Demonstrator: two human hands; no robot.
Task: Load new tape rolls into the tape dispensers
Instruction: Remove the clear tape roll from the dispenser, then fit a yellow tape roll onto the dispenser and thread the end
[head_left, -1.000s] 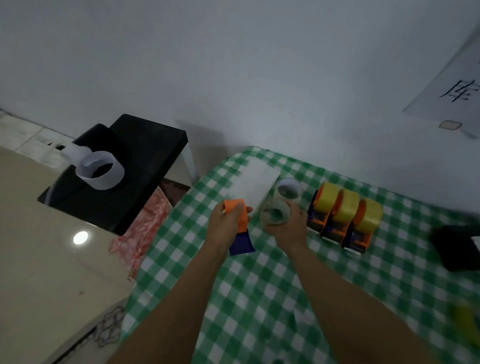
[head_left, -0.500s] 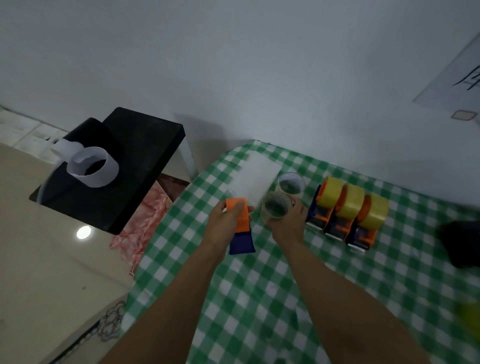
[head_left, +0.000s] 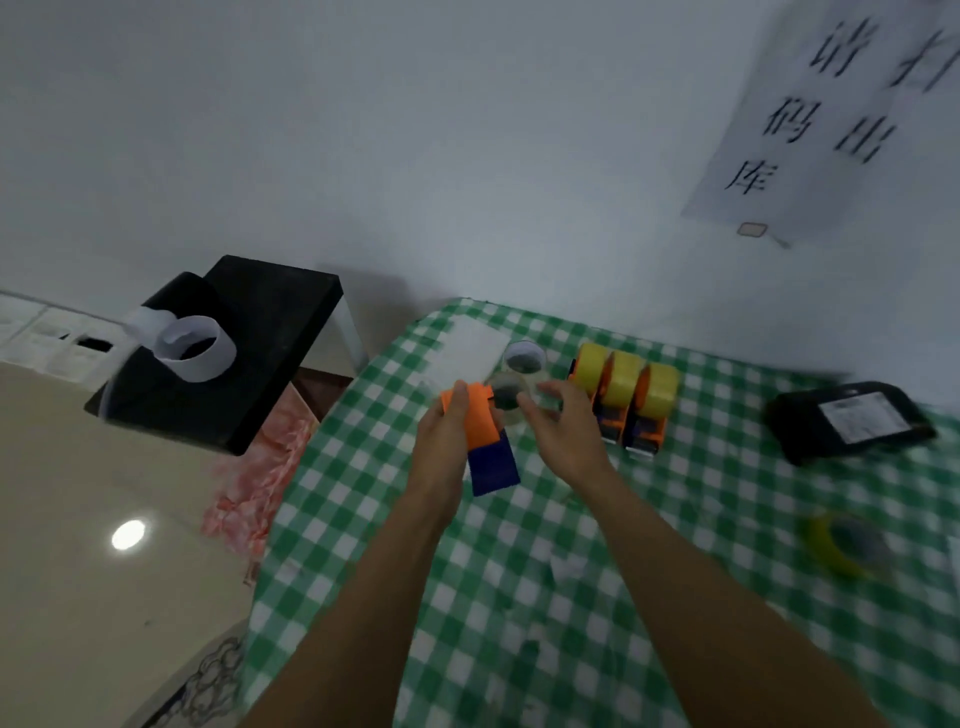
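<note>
- Centrally, the left hand (head_left: 447, 436) grips an orange-and-blue tape dispenser (head_left: 485, 439). Its fingers wrap round the orange upper part, and the blue end points down toward the person.
- Just right of it, the right hand (head_left: 563, 434) is released, with fingers spread and only loosely bent, holding nothing that can be made out.
- A clear tape roll (head_left: 506, 397) sits against the dispenser's top right edge, between the two hands. The blur hides whether the right thumb touches it.
- Just beyond, a second clear roll (head_left: 524, 357) lies on the checked tablecloth (head_left: 519, 571), beside a white sheet (head_left: 467, 353).
- To the right of the hands, three loaded dispensers (head_left: 626, 400) stand in a row, touching one another, each carrying a yellow roll.
- Farther right lie a black device (head_left: 852, 421) with a white label and, nearer the person, a blurred yellow-green roll (head_left: 841, 543).
- Off the table's left side stands a black stool (head_left: 260, 353) bearing a curled white strip (head_left: 195, 348).
- A paper notice (head_left: 831, 114) hangs on the wall.
</note>
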